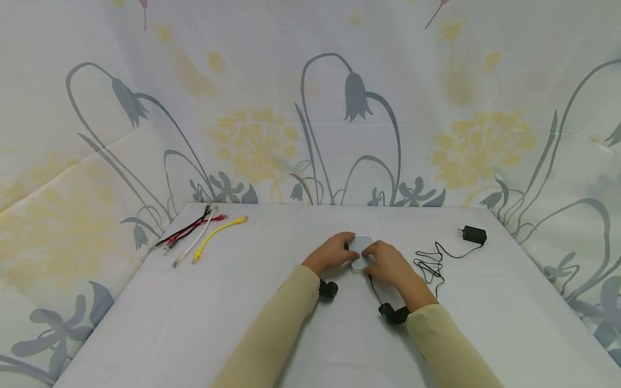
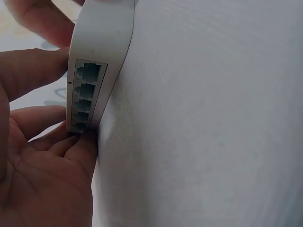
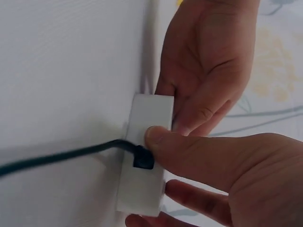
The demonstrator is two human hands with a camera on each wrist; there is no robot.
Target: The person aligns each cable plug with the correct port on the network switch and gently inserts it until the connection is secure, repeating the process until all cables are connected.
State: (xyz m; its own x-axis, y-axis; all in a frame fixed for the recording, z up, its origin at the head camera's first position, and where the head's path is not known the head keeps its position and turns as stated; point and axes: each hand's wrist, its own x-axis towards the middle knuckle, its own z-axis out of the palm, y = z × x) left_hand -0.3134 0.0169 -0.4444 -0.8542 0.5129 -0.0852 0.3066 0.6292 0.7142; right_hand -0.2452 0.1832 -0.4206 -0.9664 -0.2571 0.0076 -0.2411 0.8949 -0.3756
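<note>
A small white network switch (image 1: pixel 360 245) sits on the table between both hands. My left hand (image 1: pixel 333 252) holds its left side by the edge. From the other side, my right hand (image 1: pixel 390 264) grips it, fingers along the far face in the right wrist view. There the right thumb lies against a black power plug (image 3: pixel 143 158), seated in the narrow side, with its black cord (image 3: pixel 71 155) leading away. Along the opposite side, the left wrist view shows a row of several bare Ethernet ports (image 2: pixel 87 90).
A black power adapter (image 1: pixel 474 234) lies at right, its thin cord (image 1: pixel 432 261) loosely bunched. At far left lie a yellow network cable (image 1: pixel 218 231), a white cable (image 1: pixel 196 237) and several black and red cables (image 1: pixel 186 229). Patterned cloth (image 1: pixel 310 108) hangs behind the white table.
</note>
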